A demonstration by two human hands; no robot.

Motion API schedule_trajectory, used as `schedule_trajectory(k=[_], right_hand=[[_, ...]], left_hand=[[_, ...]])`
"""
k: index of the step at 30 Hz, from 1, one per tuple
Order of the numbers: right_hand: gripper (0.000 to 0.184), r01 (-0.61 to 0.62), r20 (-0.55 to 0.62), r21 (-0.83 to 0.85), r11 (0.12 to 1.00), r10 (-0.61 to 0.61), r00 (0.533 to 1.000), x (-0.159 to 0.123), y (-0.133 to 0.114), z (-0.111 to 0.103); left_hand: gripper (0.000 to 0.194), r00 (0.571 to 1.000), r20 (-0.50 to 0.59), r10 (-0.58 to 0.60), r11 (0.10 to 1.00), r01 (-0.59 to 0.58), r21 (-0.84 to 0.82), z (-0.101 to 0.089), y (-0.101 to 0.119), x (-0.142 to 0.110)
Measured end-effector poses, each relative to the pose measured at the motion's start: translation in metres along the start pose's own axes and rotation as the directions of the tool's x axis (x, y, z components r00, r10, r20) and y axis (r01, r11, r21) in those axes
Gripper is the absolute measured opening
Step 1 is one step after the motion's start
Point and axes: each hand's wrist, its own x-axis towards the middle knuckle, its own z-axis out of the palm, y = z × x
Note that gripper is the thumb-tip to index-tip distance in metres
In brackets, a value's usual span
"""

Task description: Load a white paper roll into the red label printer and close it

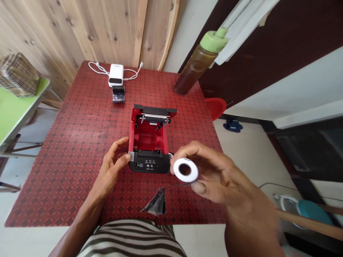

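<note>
A red and black receipt printer [150,164] sits on the table with its lid [155,109] raised, showing a red inner bay that holds no roll. My left hand [114,166] grips the printer's left side, thumb on the front corner and fingers along the side wall. In my right hand [219,175], a small white paper roll [191,167] with a dark hollow core is held between thumb and fingers, just right of the printer and above the table. Its open end faces me. A crumpled dark piece of film [157,203] appears near the table's front edge.
On the red patterned table [80,142] stand a white power bank [116,74] with a white cable, a small black item [118,94], and a tall brown bottle [193,64] with a green cap. A red stool [216,108] is beyond the right edge.
</note>
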Motion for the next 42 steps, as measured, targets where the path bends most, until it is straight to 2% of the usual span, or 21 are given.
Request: schedule_trajectory(k=[4,7,10,14,17,19,23,27,30,33,37,42], right_hand=[[0.034,0.008,0.105,0.169,0.986,-0.026,0.994,0.024,0.015,0.011],[0.034,-0.036,0.120,0.195,0.980,0.013,0.993,0.033,0.022,0.018],[0.037,-0.015,0.110,0.108,0.994,0.003,0.994,0.036,0.018,0.020],[0.032,-0.022,-0.033,-0.179,0.984,0.016,0.999,0.042,0.007,0.016],[0.021,0.010,-0.058,-0.445,0.896,-0.040,0.997,0.046,0.004,0.013],[0.015,0.072,-0.050,-0.578,0.813,-0.123,0.991,0.049,0.005,0.014],[0.022,0.178,-0.022,-0.735,0.654,-0.285,0.958,0.052,0.012,0.021],[0.022,0.189,0.027,-0.858,0.477,-0.326,0.945,0.060,0.021,0.027],[0.022,0.120,0.018,-0.926,0.359,-0.277,0.961,0.070,0.022,0.032],[0.017,0.025,-0.019,-0.960,0.280,-0.154,0.988,0.080,0.016,0.039],[0.015,-0.101,-0.103,-0.969,0.227,0.005,0.995,0.090,0.001,0.050],[0.024,-0.158,-0.118,-0.967,0.201,0.197,0.973,0.101,-0.007,0.056]], left_hand=[[0.058,1.000,0.003,-0.012,1.000,0.012,0.010,0.002,0.005,0.000],[0.059,1.000,0.007,-0.016,1.000,0.016,0.015,0.003,0.007,0.001],[0.058,1.000,0.003,-0.011,0.999,0.011,0.030,0.003,0.008,0.001],[0.057,1.000,0.004,-0.015,0.999,0.014,0.034,0.004,0.009,0.001],[0.057,1.000,0.004,-0.009,1.000,0.009,0.026,0.005,0.009,0.001],[0.057,1.000,0.004,-0.004,1.000,0.004,0.024,0.004,0.010,0.001],[0.056,1.000,0.004,-0.011,0.999,0.011,0.036,0.004,0.013,0.000],[0.055,1.000,0.004,-0.019,0.999,0.019,0.035,0.005,0.015,-0.001],[0.054,1.000,-0.002,-0.027,0.999,0.027,0.031,0.006,0.017,-0.001],[0.054,1.000,-0.004,-0.026,0.999,0.026,0.034,0.007,0.018,-0.001],[0.054,1.000,0.004,-0.031,0.998,0.031,0.046,0.007,0.020,-0.001],[0.055,1.000,0.007,-0.028,0.998,0.028,0.055,0.007,0.021,-0.001]])
